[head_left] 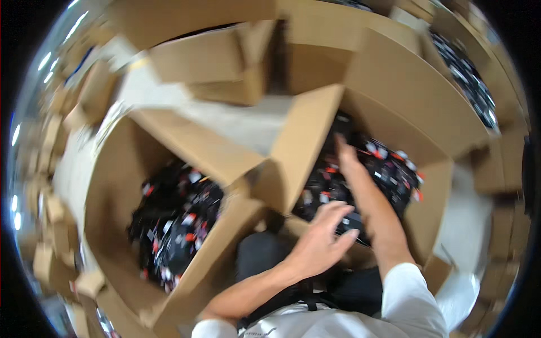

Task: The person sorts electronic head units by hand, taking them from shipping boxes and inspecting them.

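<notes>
Right hand (345, 155) is deep in the right cardboard box (406, 84), among black packaged items (389, 169), its grip impossible to tell. Left hand (324, 239) hovers spread open, holding nothing, over the box's near edge. The left cardboard box (186, 141) holds more black packets (174, 225).

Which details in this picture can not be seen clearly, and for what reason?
- Right hand, head view: motion blur; whether its fingers grip anything cannot be told.
- Black packaged items in the right cardboard box: blurred and small, their kind is unclear.
- Left hand: open over the box's near edge; contact uncertain.
- Left cardboard box: its flap hides part of the contents.
</notes>
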A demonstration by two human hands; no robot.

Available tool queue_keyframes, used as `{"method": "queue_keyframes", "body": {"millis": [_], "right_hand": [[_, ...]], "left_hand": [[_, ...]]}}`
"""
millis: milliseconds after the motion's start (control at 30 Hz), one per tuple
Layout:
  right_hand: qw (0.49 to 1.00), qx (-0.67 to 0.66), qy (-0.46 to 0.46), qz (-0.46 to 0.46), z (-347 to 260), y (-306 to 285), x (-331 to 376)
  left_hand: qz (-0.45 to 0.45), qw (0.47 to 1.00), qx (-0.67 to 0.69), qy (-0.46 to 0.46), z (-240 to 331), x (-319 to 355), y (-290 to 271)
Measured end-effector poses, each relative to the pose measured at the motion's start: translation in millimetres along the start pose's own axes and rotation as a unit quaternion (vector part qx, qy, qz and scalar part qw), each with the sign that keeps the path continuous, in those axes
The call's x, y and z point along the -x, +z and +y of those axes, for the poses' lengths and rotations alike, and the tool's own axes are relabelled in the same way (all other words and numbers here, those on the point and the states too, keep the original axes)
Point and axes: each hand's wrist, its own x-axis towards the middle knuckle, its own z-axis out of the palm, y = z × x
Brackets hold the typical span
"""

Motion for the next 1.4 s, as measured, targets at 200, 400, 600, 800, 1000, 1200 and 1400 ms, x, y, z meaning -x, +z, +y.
{"method": "queue_keyframes", "body": {"millis": [200,400,600,800,1000,1200,1400], "right_hand": [[0.967,0.252,-0.023,-0.011,-27,-36,18],[0.871,0.457,-0.131,-0.122,-24,-129,66],[0.899,0.407,-0.089,-0.133,-10,-183,141],[0.909,0.378,-0.079,-0.153,-5,-193,195],[0.826,0.396,-0.378,-0.135,-66,-59,297],[0.548,0.330,-0.733,-0.232,-104,128,429],[0.461,0.287,-0.834,-0.101,-113,183,412]], "left_hand": [[-0.003,1.000,0.030,0.006,39,70,-57],[0.213,0.946,-0.220,-0.109,45,174,-223],[0.161,0.810,-0.376,-0.421,-144,243,-355],[0.164,0.805,-0.314,-0.476,-234,240,-297],[0.320,0.858,0.096,-0.390,-94,187,-330],[0.282,0.916,0.230,-0.170,56,136,-315],[0.115,0.964,0.206,-0.121,93,112,-320]]}}
